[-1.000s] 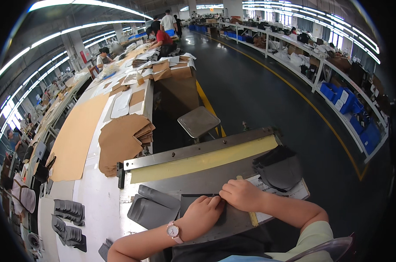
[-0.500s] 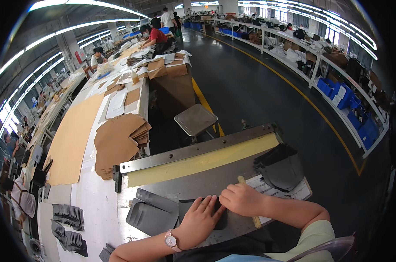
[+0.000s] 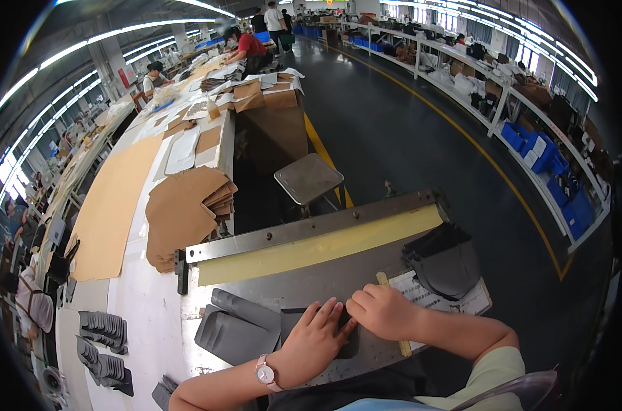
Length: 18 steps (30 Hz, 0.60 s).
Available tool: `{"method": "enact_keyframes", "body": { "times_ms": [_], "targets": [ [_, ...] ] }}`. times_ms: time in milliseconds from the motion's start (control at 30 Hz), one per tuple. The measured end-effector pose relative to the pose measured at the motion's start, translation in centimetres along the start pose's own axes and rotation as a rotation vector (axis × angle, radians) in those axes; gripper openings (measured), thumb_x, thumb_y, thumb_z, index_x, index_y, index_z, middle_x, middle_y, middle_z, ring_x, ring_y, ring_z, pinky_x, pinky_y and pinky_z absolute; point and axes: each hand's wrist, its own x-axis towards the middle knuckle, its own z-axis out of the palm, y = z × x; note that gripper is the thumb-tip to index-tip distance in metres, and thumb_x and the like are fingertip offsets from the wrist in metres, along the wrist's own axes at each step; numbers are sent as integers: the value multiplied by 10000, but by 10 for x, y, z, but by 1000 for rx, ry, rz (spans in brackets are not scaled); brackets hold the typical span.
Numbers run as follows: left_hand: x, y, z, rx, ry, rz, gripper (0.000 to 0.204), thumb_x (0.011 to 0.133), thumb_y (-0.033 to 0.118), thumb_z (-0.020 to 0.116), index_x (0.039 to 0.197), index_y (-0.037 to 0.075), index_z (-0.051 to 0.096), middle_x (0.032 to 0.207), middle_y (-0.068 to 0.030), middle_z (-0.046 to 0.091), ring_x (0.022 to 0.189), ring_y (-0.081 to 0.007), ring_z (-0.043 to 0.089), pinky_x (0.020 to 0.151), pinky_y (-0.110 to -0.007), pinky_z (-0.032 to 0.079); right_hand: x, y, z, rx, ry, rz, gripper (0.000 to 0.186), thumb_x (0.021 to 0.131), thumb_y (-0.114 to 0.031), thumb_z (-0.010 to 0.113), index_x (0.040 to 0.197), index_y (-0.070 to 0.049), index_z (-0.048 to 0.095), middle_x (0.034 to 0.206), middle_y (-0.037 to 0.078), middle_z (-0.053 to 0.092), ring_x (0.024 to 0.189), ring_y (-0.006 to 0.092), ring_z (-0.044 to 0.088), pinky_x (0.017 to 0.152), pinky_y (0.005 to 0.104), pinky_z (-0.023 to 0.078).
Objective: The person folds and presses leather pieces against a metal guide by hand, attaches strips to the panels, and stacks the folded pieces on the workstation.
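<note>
My left hand [image 3: 311,346], a watch at its wrist, lies with fingers stretched over a thin dark grey piece [image 3: 351,346] on the metal plate [image 3: 325,270]. The piece is mostly hidden under that hand. Beside its fingertips my right hand [image 3: 385,312] is closed, fingers curled down at the piece's far right edge; what they pinch, if anything, is hidden. Left of my hands lie larger dark grey flat pieces [image 3: 239,332], overlapping each other. By my right hand are a yellow strip [image 3: 383,279] and a printed sheet [image 3: 420,300], with a stack of dark grey curved pieces [image 3: 444,264] on it.
A metal bar [image 3: 311,227] with a yellow strip under it crosses beyond my hands. Brown cut sheets [image 3: 184,216] are stacked at the left, with fanned dark grey pieces [image 3: 102,366] nearer. A stool [image 3: 309,178] stands past the bar. Other people work farther along the table.
My right hand has shifted very slightly. My left hand stays over the dark piece, its fingers a little higher in the picture. The head view has tilted a little.
</note>
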Motion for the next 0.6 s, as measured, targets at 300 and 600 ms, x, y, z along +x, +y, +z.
{"method": "enact_keyframes", "body": {
  "times_ms": [300,600],
  "targets": [
    [-2,2,7,67,-35,-33,482,973,321,573,1426,159,548,1389,-197,557,1378,-342,428,1126,-502,337,-1,5,-1,85,1,-20,152,742,-147,653,837,-53,580,793,53,506,717,205,537,616,302,497],
    [-2,1,6,-54,40,-17,503,912,207,541,1382,29,563,1363,-259,568,1357,-372,454,1109,-515,356,-3,4,-1,31,-35,-44,159,744,-136,648,859,-35,603,787,47,504,718,191,533,609,290,498]
  ]
}}
